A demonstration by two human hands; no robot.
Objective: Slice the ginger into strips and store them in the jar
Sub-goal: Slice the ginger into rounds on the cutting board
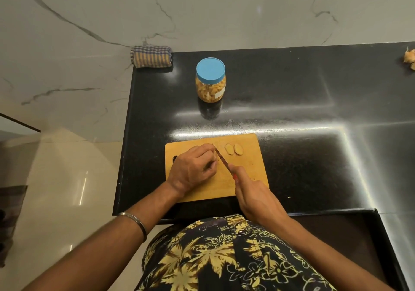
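The left hand (193, 167) curls over hidden ginger; the right hand (253, 192) grips the knife (221, 158), blade pointing far-left; 2 slices (233, 149) lie right.

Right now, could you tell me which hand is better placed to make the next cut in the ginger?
The right hand: it grips the knife, whose blade rests beside the left hand, which is curled over the ginger on the cutting board.
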